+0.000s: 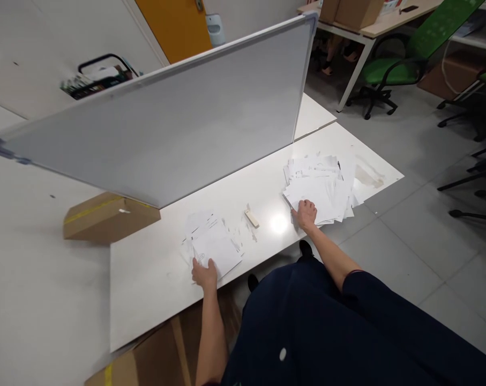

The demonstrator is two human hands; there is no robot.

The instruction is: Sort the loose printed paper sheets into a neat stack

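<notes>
My left hand [204, 274] lies on the near edge of a small stack of white printed sheets [214, 244] on the white table [146, 284]; its fingers rest flat on the top sheet. My right hand [306, 213] presses on the near left corner of a larger, fanned pile of white papers [323, 185] at the table's right end. Its fingers are curled on the pile's edge. A small pale eraser-like block [251, 217] lies between the two piles.
A large whiteboard [166, 123] stands tilted along the table's far side. A cardboard box [106, 214] sits at the left, another [158, 354] under the table's near edge. Green office chairs [403, 59] and a desk [371, 27] stand at the back right on the tiled floor.
</notes>
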